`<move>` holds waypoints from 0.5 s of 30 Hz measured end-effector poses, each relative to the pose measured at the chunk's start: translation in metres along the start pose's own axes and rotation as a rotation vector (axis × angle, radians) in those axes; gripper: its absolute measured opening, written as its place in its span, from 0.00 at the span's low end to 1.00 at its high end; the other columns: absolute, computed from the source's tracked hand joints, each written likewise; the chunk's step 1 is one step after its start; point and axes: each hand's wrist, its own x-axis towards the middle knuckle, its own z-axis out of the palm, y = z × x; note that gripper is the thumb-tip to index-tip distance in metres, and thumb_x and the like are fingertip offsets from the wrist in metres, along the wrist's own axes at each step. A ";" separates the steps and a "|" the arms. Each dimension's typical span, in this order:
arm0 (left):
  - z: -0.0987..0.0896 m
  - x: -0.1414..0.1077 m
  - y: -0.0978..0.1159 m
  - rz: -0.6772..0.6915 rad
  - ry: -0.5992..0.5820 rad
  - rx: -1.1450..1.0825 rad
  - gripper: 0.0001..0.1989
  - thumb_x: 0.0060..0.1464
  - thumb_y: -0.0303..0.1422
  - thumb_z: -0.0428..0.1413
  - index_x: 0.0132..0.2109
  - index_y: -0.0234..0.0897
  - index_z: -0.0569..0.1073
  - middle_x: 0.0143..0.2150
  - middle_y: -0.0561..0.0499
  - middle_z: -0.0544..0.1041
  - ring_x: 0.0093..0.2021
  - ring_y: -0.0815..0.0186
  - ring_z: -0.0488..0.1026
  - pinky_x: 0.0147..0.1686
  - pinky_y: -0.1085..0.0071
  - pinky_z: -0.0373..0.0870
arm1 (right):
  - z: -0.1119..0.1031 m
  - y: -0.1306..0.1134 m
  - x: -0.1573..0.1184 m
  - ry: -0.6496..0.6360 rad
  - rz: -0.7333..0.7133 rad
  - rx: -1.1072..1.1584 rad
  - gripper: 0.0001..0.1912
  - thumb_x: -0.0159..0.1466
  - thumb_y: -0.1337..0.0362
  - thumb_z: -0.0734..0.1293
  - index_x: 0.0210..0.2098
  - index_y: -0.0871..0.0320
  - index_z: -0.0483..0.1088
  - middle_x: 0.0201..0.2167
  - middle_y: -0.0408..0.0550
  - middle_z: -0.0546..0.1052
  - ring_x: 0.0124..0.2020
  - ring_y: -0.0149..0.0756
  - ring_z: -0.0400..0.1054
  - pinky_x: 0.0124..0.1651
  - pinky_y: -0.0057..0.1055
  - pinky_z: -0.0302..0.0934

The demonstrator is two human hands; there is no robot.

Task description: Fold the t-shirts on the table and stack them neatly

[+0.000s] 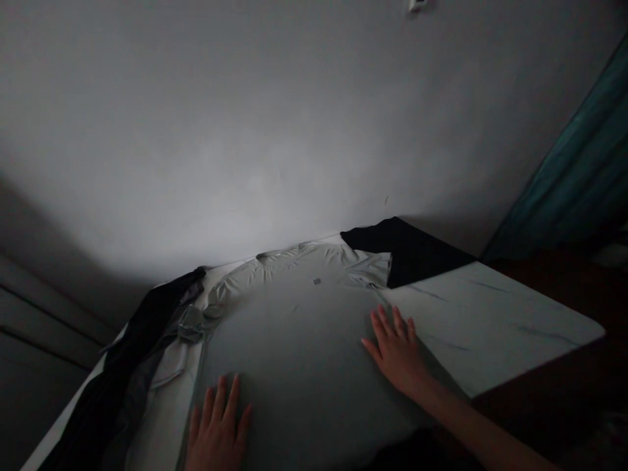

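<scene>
A light grey T-shirt point(294, 353) lies spread out on a white marbled table point(510, 320), its collar toward the wall and a small dark mark on the chest. My left hand point(218, 425) rests flat on the shirt's left edge near the bottom of the view, fingers apart. Over the shirt's right side edge lies my right hand point(395, 347), palm down with the fingers spread. The shirt's left sleeve is bunched and creased; its right sleeve lies flatter, touching a black cloth.
Dark garments point(132, 353) are heaped along the table's left edge, with a white piece among them. A black cloth point(417, 252) covers the back right part of the table. Behind stands a grey wall; a teal curtain point(564, 176) hangs at the right.
</scene>
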 end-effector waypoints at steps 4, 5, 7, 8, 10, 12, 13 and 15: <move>-0.012 0.022 0.087 0.205 0.031 -0.156 0.27 0.63 0.37 0.37 0.69 0.43 0.53 0.71 0.51 0.52 0.70 0.56 0.48 0.65 0.51 0.55 | -0.001 -0.100 -0.011 -0.140 -0.268 0.228 0.30 0.70 0.53 0.53 0.68 0.57 0.52 0.69 0.53 0.50 0.70 0.52 0.39 0.67 0.59 0.39; -0.013 0.027 0.101 0.269 0.032 -0.193 0.27 0.64 0.34 0.36 0.69 0.45 0.50 0.71 0.52 0.51 0.70 0.58 0.48 0.65 0.52 0.55 | -0.001 -0.118 -0.013 -0.177 -0.318 0.265 0.28 0.70 0.57 0.52 0.68 0.56 0.52 0.69 0.52 0.50 0.70 0.48 0.41 0.68 0.56 0.40; -0.012 0.031 0.114 0.329 0.033 -0.219 0.28 0.64 0.32 0.36 0.70 0.48 0.46 0.71 0.54 0.52 0.70 0.60 0.48 0.65 0.52 0.55 | -0.001 -0.136 -0.015 -0.225 -0.379 0.303 0.27 0.71 0.61 0.52 0.68 0.55 0.51 0.69 0.51 0.52 0.69 0.45 0.44 0.69 0.52 0.42; -0.011 0.030 0.113 0.326 0.035 -0.210 0.28 0.64 0.34 0.37 0.70 0.49 0.45 0.71 0.54 0.52 0.70 0.59 0.48 0.65 0.51 0.55 | -0.003 -0.136 -0.017 -0.232 -0.390 0.308 0.27 0.71 0.60 0.53 0.68 0.54 0.51 0.69 0.50 0.52 0.69 0.45 0.44 0.69 0.51 0.42; -0.009 0.025 0.098 0.292 0.041 -0.174 0.28 0.64 0.39 0.41 0.69 0.53 0.46 0.71 0.56 0.52 0.70 0.56 0.48 0.66 0.48 0.53 | -0.007 -0.121 -0.021 -0.219 -0.394 0.298 0.28 0.70 0.55 0.55 0.68 0.50 0.51 0.69 0.47 0.50 0.69 0.46 0.43 0.69 0.51 0.42; -0.007 0.013 0.075 0.265 0.030 -0.141 0.29 0.62 0.43 0.43 0.68 0.58 0.45 0.71 0.58 0.50 0.70 0.54 0.48 0.65 0.45 0.52 | -0.011 -0.093 -0.028 -0.198 -0.372 0.260 0.30 0.69 0.49 0.56 0.68 0.46 0.50 0.70 0.44 0.48 0.69 0.47 0.43 0.68 0.53 0.42; -0.006 0.006 0.063 0.255 0.014 -0.128 0.30 0.62 0.44 0.44 0.68 0.59 0.45 0.71 0.59 0.50 0.70 0.54 0.48 0.65 0.45 0.52 | -0.013 -0.077 -0.033 -0.183 -0.347 0.229 0.31 0.68 0.47 0.56 0.68 0.45 0.49 0.70 0.44 0.48 0.69 0.48 0.43 0.68 0.54 0.43; -0.001 -0.011 0.039 0.231 -0.021 -0.103 0.31 0.60 0.47 0.45 0.67 0.62 0.44 0.71 0.61 0.51 0.70 0.53 0.48 0.64 0.44 0.54 | -0.015 -0.044 -0.042 -0.138 -0.271 0.149 0.32 0.67 0.45 0.55 0.68 0.44 0.48 0.70 0.43 0.48 0.69 0.50 0.43 0.67 0.56 0.43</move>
